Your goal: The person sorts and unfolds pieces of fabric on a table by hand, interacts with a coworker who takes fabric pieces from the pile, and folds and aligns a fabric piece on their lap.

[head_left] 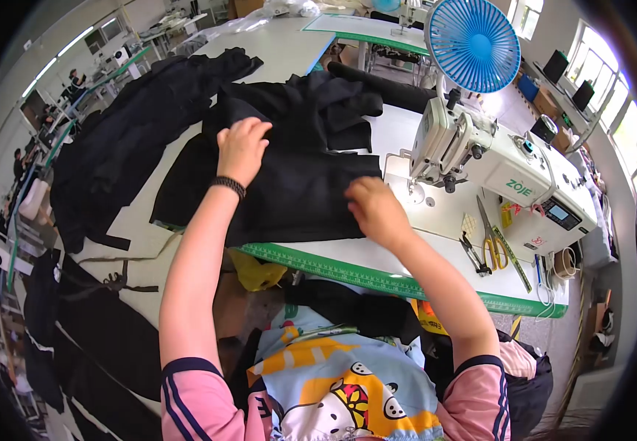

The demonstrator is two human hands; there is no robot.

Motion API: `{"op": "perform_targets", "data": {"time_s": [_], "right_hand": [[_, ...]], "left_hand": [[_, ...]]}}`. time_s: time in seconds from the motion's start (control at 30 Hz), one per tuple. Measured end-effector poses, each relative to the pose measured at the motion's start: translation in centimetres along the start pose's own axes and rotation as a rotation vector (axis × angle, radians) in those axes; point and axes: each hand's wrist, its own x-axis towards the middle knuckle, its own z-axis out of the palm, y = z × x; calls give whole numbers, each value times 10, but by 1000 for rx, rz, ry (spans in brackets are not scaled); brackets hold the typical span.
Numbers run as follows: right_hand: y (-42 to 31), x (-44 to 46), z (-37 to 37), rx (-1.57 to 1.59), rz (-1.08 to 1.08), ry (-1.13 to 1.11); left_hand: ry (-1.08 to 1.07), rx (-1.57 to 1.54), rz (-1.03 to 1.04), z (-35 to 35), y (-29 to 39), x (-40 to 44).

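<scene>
A piece of black fabric (296, 195) lies spread over the front of the sewing table, its right edge close to the needle area of the white sewing machine (502, 158). My left hand (242, 151) is on the upper left part of this cloth, fingers curled into it. Near the cloth's right edge, my right hand (379, 212) has its fingers bent together at the fabric. The fingertips of both hands are partly hidden. Behind them, more of the black cloth is bunched in folds.
Yellow-handled scissors (492, 246), black thread snips (473, 253) and a tape roll (565, 262) sit right of the machine. A blue fan (473, 45) stands behind it. Another black garment (127, 147) covers the left table. Green ruler tape (318, 272) lines the front edge.
</scene>
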Motion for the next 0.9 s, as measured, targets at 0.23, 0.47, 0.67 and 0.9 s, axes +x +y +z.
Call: {"op": "perform_targets", "data": {"time_s": [0.23,0.47,0.67,0.9], "right_hand": [[0,-62,10,112,10,-134],[0,-68,11,59,-14,-129],[-3,-71,7,53,0,-75],[-3,-72,9,58,-9,-82]], "left_hand": [[-392,-260,155,-22,75,-100],[-324,-303,-65,-27,75,-122],[-219,-416,-215,-15,149,-122],[-171,-294,-274,2,175,-112]]}}
